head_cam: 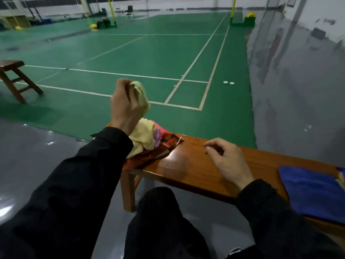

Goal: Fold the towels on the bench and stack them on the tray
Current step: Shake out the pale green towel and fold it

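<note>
My left hand [125, 107] is raised above the left end of the wooden bench [188, 169] and grips a corner of a pale yellow towel [142, 136]. The towel hangs down from my fingers onto a heap of cloths: a pink one [158, 131] and a red patterned one [168, 140] lie under it. My right hand [226, 157] hovers just over the bare middle of the bench, fingers loosely curled, holding nothing. A folded blue towel [313, 189] lies flat at the bench's right end; whether a tray sits beneath it is hidden.
My black-trousered knee [158, 206] is in front of the bench. A wooden stool [15, 77] stands on the green court at the left. Two small white caps [228, 82] lie on the floor beyond the bench. Grey floor runs along the right wall.
</note>
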A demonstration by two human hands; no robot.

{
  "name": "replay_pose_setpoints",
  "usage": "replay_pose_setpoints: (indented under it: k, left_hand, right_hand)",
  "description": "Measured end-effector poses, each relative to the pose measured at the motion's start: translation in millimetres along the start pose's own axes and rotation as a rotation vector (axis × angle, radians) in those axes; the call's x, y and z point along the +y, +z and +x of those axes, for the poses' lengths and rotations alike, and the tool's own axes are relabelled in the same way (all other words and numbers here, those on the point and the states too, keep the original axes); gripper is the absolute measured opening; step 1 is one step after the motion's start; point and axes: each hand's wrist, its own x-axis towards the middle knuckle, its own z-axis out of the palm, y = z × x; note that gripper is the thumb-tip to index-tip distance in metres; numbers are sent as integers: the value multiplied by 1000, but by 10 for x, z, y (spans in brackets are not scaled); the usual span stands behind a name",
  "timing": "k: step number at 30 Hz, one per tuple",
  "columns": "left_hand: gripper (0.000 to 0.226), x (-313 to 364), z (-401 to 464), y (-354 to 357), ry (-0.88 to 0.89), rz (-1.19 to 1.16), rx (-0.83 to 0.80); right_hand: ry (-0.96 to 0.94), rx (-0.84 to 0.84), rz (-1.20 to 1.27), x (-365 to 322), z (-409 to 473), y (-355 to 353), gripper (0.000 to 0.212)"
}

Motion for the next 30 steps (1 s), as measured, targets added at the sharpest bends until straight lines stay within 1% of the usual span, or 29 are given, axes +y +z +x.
replay_pose_setpoints:
  k: [1,3,6,8,10,13,14,16,17,18,19,20,21,22,24,26,28,30]
  left_hand:
    - [13,242,84,-13,35,-99,-8]
    - [9,695,170,-12,110,-262,-105]
    - [15,1195,71,58,149,-337,-398]
    - [16,1354,-69,153,98,-395,-599]
    - [16,1439,-203,248,24,-506,-700]
    - [18,1495,-354,393,-42,-601,-778]
    - [21,1503,-391,428,-61,-623,-803]
    - [25,1487,-455,496,-125,-701,-867]
    - [25,1479,-485,530,-164,-722,-884]
    - [26,1486,-514,561,-192,-703,-874]
    - [29,1496,-544,593,-204,-638,-831]
    - [33,1495,-566,625,-203,-553,-759]
    - [36,1488,-583,648,-195,-473,-664]
    - [37,1457,-582,670,-184,-415,-554]
    - [33,1371,-561,685,-162,-382,-349]
    - [35,1323,-563,694,-126,-466,-260]
    - [36,1310,-594,727,-101,-595,-304]
    - [36,1333,-655,777,-147,-711,-391]
  right_hand:
    - [-33,53,58,-119,56,-39,10]
    - [-115,108,227,-411,139,-137,21]
    - [-208,69,490,-789,206,-284,42]
    - [-214,85,546,-889,240,-372,52]
    - [-194,153,521,-856,250,-489,46]
    - [-178,210,474,-699,221,-714,18]
    - [-172,208,463,-651,200,-788,13]
    - [-130,223,407,-584,158,-921,16]
    - [-121,250,322,-548,137,-983,17]
    - [-134,289,177,-504,124,-1039,19]
    - [-168,335,-11,-455,113,-1086,22]
    - [-215,382,-195,-408,98,-1126,25]
    - [-263,422,-328,-373,84,-1160,28]
    - [-307,453,-397,-343,75,-1189,29]
    - [-354,492,-378,-314,63,-1248,24]
    - [-312,473,-229,-342,53,-1294,18]
    - [-230,431,-103,-384,59,-1316,20]
    - [-188,433,-45,-402,77,-1337,23]
